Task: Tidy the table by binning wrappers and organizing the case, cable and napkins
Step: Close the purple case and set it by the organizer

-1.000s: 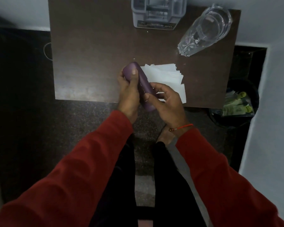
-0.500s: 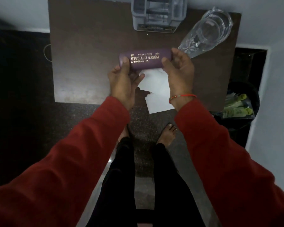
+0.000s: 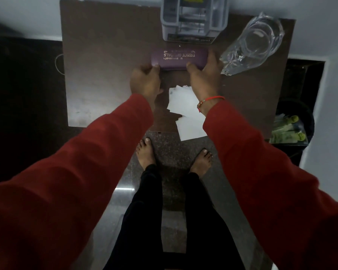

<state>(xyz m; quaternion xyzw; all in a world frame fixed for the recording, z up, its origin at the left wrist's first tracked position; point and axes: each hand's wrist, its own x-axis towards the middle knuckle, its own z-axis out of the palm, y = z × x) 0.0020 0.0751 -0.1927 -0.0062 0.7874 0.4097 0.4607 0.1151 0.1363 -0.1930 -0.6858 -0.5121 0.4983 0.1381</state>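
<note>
A purple glasses case (image 3: pixel 179 58) with gold lettering lies crosswise on the brown table (image 3: pixel 105 65), just in front of the grey organizer (image 3: pixel 193 22). My left hand (image 3: pixel 145 79) touches its left end with curled fingers. My right hand (image 3: pixel 203 75) grips its right end, thumb on the near side. A loose pile of white napkins (image 3: pixel 183 112) sits near the table's front edge, one sheet hanging over it, partly hidden by my right wrist. No cable shows on the table.
A clear glass jug (image 3: pixel 256 43) lies tilted at the back right, close to my right hand. A dark bin (image 3: pixel 293 129) with green wrappers stands on the floor to the right. A thin wire loop (image 3: pixel 57 63) hangs off the table's left edge.
Both hands carried the case from the front edge, turned it crosswise, and moved it away toward the organizer, where it now rests low on the table. The napkins are uncovered.
</note>
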